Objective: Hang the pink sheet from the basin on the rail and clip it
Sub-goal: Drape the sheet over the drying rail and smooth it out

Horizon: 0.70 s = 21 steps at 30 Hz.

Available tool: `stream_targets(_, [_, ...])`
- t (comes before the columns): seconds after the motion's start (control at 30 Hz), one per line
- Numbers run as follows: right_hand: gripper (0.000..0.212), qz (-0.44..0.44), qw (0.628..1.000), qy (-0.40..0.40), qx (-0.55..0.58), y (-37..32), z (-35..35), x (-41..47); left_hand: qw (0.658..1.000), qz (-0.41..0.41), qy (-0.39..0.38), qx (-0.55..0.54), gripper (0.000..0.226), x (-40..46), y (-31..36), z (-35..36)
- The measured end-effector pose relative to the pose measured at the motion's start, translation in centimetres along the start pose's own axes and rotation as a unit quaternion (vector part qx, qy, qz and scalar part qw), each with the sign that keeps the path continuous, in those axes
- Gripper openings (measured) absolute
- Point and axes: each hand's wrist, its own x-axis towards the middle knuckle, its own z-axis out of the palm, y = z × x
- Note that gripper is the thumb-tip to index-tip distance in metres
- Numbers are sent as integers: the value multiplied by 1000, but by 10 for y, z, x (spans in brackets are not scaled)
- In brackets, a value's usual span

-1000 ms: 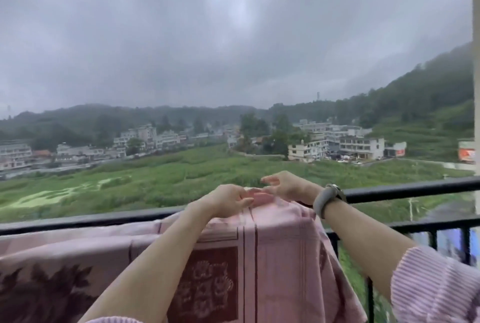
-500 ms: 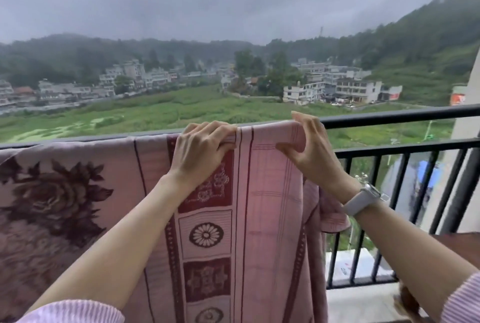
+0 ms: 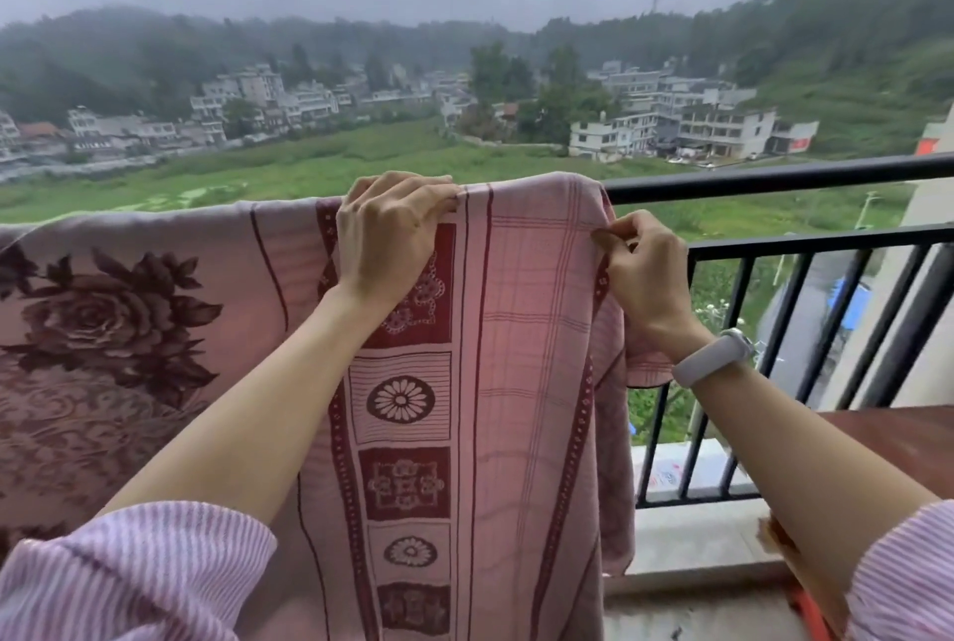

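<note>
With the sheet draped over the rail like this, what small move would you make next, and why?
Probably tug the edge rightward with the right hand, which pinches it, while the left hand pins the pink sheet on the rail. The corner looks bunched; no clip is visible.

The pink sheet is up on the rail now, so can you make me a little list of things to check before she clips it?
1. pink sheet draped over the rail: ok.
2. left hand grips the sheet at the rail top: ok.
3. right hand pinches the sheet's right edge just below the rail: ok.
4. Edge flat: not ok, it is bunched near the right hand.
5. Clip ready: not ok, neither hand holds one and none shows.
6. Far side hangs evenly: cannot tell, it is hidden.
</note>
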Motion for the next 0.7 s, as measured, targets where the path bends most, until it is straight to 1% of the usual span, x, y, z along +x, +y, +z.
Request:
stream_targets(0.1, [8,-48,998,33,-17,-12,-10,20,999,-39,16,21,15,16,4,-3])
stream_targets(0.27, [14,-104,989,105,12,-66,-14,104,983,-141,102,57,25,92,4,-3])
stream_targets(0.3, [15,-108,987,118,12,-78,-11,124,980,-158,104,67,26,110,2,-2])
stream_targets(0.33, [18,-104,986,127,2,-89,-8,143,976,-182,89,81,28,126,-1,-1])
stream_targets(0.37, [20,-97,987,123,-20,-97,-3,158,971,-210,50,102,31,137,-4,3])
stream_targets(0.4, [23,-85,991,91,-44,-99,2,170,964,-231,-18,129,32,144,-8,8])
stream_targets(0.43, [24,-70,996,28,-55,-98,9,177,954,-238,-109,149,31,145,-11,15])
stream_targets(0.5, [25,-31,989,-133,-47,-84,21,171,923,-229,-274,143,33,133,-12,25])
stream_targets(0.53, [27,-16,981,-189,-31,-74,24,162,911,-224,-323,124,35,121,-12,26])
stream_targets(0.57, [28,-13,978,-208,-5,-64,25,152,912,-212,-336,103,36,107,-11,26])
stream_targets(0.6, [27,-16,980,-199,26,-54,22,142,927,-189,-314,77,34,91,-8,25])
stream_targets(0.67, [23,-20,983,-155,95,-38,12,121,969,-117,-219,15,28,61,2,20])
stream_targets(0.7, [21,-15,982,-139,127,-30,5,109,980,-73,-183,-2,27,50,7,18])
